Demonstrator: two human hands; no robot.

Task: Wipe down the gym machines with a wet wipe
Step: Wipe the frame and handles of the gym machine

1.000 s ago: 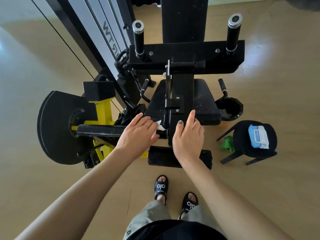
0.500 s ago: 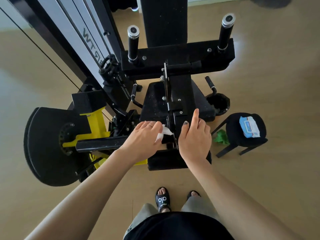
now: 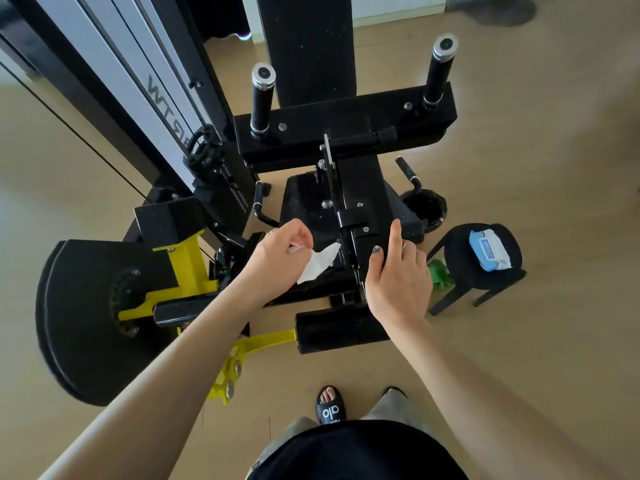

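A black and yellow gym machine [image 3: 346, 140] stands in front of me, with a black seat [image 3: 301, 206] and a black central post [image 3: 360, 202] rising over it. My left hand [image 3: 277, 261] pinches a white wet wipe [image 3: 320, 261] just left of the post; the wipe hangs loose, its far tip against the post's side. My right hand [image 3: 398, 275] rests on the right side of the post, thumb and forefinger stretched along it.
A black stool [image 3: 457, 251] at the right carries a blue and white wipe packet [image 3: 490, 250]. A green cloth [image 3: 440, 273] lies on the floor beside it, a black bin [image 3: 427, 209] behind. A large black disc [image 3: 79, 317] sits at the left.
My left hand has lifted off the horizontal bar and moved up and right, so the wipe now hangs free from its fingers. The right hand stays on the post.
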